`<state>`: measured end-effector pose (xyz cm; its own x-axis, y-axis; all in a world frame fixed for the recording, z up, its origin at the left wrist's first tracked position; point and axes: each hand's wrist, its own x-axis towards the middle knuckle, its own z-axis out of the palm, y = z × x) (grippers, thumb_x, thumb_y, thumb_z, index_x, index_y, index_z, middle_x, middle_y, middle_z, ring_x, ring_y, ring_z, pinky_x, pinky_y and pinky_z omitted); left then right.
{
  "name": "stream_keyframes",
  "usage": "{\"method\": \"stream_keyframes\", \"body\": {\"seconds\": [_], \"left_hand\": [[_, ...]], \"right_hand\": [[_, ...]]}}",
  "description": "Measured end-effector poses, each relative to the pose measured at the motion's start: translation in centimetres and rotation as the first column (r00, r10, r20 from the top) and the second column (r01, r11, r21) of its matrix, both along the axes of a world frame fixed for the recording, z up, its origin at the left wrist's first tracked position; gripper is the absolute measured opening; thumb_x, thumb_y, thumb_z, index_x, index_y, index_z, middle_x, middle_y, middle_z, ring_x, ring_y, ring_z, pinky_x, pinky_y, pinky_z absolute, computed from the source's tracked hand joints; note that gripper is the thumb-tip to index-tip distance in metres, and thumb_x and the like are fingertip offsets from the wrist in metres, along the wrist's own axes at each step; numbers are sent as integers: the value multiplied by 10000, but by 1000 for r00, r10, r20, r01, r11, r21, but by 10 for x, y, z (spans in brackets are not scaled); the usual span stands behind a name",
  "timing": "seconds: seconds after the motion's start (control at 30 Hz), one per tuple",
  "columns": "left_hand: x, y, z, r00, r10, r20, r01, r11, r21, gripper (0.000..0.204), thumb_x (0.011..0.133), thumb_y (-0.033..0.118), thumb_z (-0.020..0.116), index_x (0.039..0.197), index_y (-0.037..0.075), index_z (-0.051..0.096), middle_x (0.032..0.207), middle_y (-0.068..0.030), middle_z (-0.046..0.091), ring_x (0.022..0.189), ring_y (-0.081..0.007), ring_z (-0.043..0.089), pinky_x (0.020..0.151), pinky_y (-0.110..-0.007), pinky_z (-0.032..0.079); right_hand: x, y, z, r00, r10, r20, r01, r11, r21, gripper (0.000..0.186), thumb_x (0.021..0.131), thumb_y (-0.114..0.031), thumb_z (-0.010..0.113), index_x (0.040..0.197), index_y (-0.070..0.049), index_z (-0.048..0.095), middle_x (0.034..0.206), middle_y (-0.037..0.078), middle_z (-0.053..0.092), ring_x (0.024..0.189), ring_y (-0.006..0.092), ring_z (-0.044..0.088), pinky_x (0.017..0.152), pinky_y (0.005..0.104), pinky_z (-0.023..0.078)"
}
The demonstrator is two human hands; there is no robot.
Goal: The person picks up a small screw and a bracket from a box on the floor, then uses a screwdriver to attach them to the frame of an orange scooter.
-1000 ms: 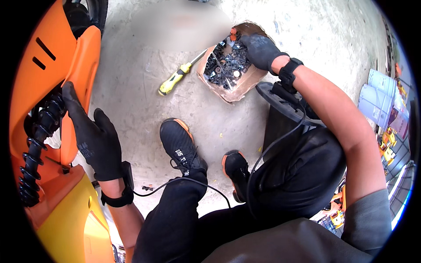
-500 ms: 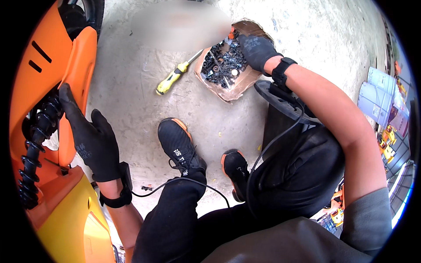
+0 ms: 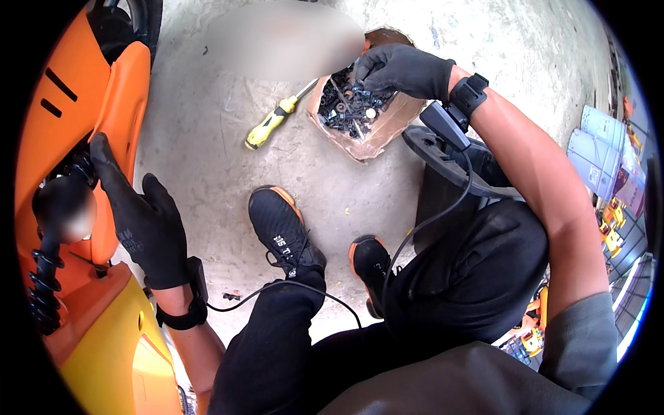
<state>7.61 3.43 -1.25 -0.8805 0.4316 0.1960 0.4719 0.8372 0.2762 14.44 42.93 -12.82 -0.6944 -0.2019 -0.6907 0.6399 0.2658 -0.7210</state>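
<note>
we see a pale concrete floor (image 3: 207, 152) beneath everything, and along our left side an orange and yellow vehicle body (image 3: 69, 76). a black coil spring (image 3: 45, 283) sits within it, partly blurred from view. ahead of our black shoes, a torn cardboard box (image 3: 398, 116) rests on the floor, filled with small dark fasteners (image 3: 346, 114). our gloved left hand (image 3: 145, 228) lies against the orange panel beside the spring, its grip spread, fingers straight and thumb standing apart. our gloved right hand (image 3: 404, 69) is over the far right part of the box, its grip curled with the fingertips drawn close together; we cannot tell whether it pinches anything. left of the box a yellow and black screwdriver (image 3: 270, 126) lies on the floor, its shaft pointing toward the box. among the fasteners we spot one small pale disc (image 3: 371, 113)
</note>
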Motion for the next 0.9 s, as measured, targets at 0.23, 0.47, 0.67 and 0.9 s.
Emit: {"method": "stream_keyframes", "body": {"seconds": [0.23,0.47,0.67,0.9], "left_hand": [[1,0,-2,1000,4,12,-5,1000,21,773,838,-144,502,1556,10,261,1581,-197,353,1467,-328,353,1188,-390,294],[-1,1,6,1000,-1,-11,1,1000,-17,773,850,-141,503,1563,22,250,1586,-196,346,1471,-330,346,1180,-381,296],[1,-2,-2,1000,-5,14,4,1000,11,773,870,-131,492,1577,46,233,1611,-175,318,1487,-312,326,1145,-346,318],[2,1,-2,999,17,43,-18,1000,22,767,880,-113,493,1582,53,231,1626,-154,300,1491,-290,322,998,-283,433]], "right_hand": [[4,0,5,996,-67,52,77,968,-239,286,900,-65,671,1173,18,657,1023,65,675,845,102,644,771,225,543],[5,10,-14,983,57,-174,-108,949,-297,301,995,-162,609,1248,1,607,1131,67,654,978,88,633,879,228,559],[6,6,-8,1000,-9,-26,7,996,-93,304,927,-92,649,1227,-40,653,1072,62,716,939,174,697,854,256,576],[4,-14,-23,926,253,-282,-61,834,548,233,890,-228,611,1001,-62,731,965,114,723,888,246,674,828,362,526]]}}
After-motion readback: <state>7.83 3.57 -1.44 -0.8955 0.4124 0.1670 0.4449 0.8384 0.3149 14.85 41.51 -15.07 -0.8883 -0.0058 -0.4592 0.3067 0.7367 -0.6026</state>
